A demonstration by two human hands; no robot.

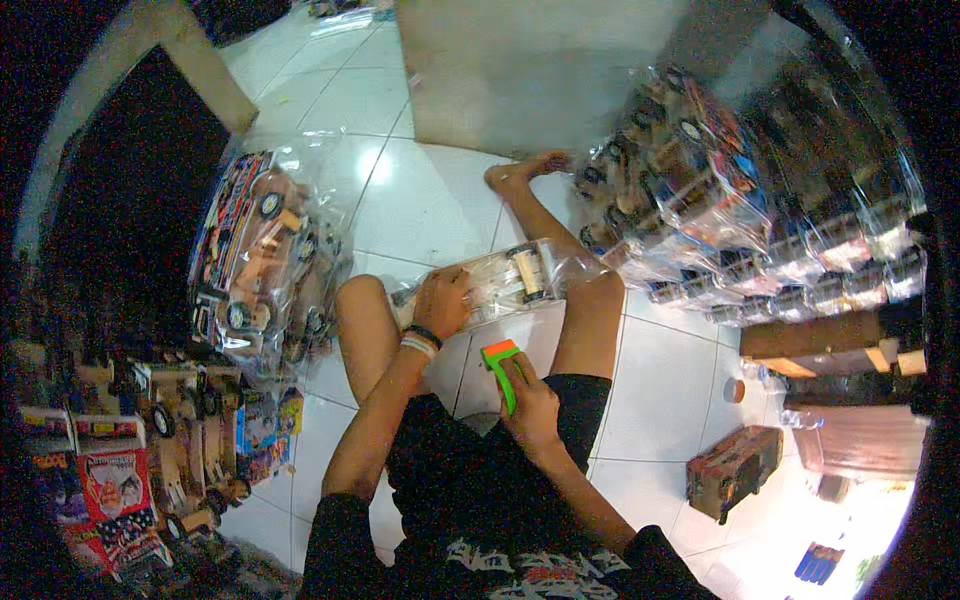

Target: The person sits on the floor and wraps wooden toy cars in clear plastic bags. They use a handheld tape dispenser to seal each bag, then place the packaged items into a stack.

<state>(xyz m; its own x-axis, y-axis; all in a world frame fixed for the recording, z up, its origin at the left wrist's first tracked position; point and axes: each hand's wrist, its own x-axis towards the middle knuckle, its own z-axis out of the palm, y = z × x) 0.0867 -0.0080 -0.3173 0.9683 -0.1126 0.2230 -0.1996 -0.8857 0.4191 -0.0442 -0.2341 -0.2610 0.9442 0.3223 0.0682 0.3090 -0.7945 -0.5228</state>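
Between my bent legs lies a wooden toy truck [490, 285] in clear plastic wrap, its underside and black wheels [526, 272] turned up. My left hand [443, 302] is closed over its left end, fingers curled on the wrap; the fingertips are partly hidden. Dark and white bands circle that wrist. My right hand [532, 408] grips a green hand tool with an orange end [500, 365], held just below the truck and apart from it. The tool's exact kind does not show clearly.
Plastic-wrapped toy trucks [265, 250] stand at the left, with more unwrapped wooden trucks [185, 430] below them. Stacks of wrapped toys [680, 170] fill the right side. A worn brown box-shaped object [735, 472] sits on the white tiles [640, 440]. A pale board [520, 70] stands ahead.
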